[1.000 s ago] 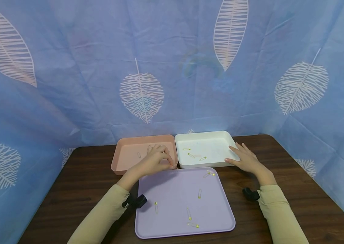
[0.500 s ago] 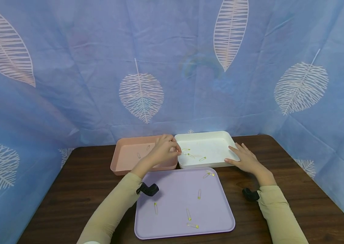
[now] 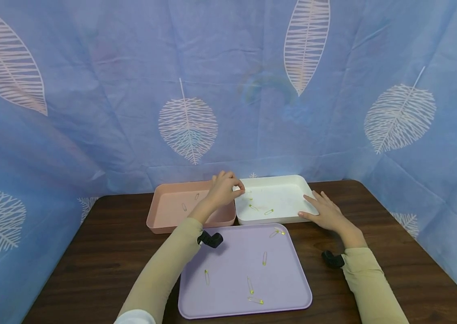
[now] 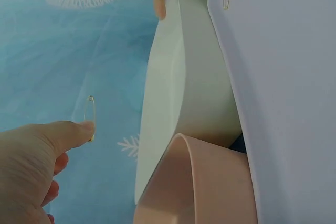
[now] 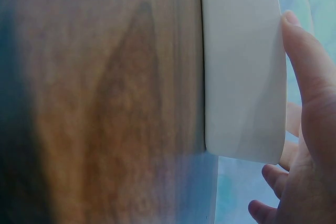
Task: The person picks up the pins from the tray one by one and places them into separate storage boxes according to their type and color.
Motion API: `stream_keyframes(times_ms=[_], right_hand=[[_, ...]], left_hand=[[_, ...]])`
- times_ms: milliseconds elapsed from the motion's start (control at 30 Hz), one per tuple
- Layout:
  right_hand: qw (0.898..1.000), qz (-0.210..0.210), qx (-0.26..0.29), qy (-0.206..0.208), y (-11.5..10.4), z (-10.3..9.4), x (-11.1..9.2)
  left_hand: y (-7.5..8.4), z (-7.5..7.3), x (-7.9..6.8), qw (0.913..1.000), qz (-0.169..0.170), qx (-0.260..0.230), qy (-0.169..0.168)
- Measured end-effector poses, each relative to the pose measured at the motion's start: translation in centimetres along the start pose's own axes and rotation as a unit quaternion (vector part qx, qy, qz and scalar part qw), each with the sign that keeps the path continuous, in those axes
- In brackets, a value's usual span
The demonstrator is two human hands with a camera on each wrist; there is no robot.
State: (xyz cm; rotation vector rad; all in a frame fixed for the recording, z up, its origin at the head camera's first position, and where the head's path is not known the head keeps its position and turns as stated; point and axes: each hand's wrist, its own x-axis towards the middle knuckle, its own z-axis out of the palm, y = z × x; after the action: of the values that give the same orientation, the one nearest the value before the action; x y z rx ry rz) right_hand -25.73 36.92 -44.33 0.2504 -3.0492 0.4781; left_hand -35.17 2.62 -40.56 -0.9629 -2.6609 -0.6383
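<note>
My left hand [image 3: 222,191] pinches a safety pin [image 4: 94,111] between thumb and fingertips, above the left end of the white tray [image 3: 285,193]. In the left wrist view the pin stands nearly upright from the grip. My right hand [image 3: 327,212] rests at the right end of the white tray, thumb on its rim [image 5: 283,72] and the other fingers spread. Yellow-headed safety pins [image 3: 269,211] lie in the white tray. Two silvery safety pins [image 3: 184,207] lie in the pink tray [image 3: 165,204], partly behind my left arm.
A flat lilac tray [image 3: 232,265] in front holds several yellow-headed safety pins [image 3: 255,300]. All three trays sit close together on a dark wooden table [image 3: 103,252]. A blue leaf-patterned curtain [image 3: 131,112] hangs right behind.
My left hand has moved from over the pink tray's right side, up and rightward to the white tray's left end, carrying the safety pin. My right hand has stayed put.
</note>
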Motion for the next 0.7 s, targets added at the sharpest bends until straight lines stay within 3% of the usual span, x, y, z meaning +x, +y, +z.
stream_keyframes(times_ms=[433,700], right_hand=[[0.999,-0.028,0.023,0.036,0.5,0.4,-0.4],[1.0,-0.001,0.001,0.007,0.1,0.2,0.0]], left_hand=[[-0.4,2.1,2.2,0.9986,-0.048,0.018,-0.01],[-0.1,2.7,3.0,0.9961,-0.082,0.027,-0.018]])
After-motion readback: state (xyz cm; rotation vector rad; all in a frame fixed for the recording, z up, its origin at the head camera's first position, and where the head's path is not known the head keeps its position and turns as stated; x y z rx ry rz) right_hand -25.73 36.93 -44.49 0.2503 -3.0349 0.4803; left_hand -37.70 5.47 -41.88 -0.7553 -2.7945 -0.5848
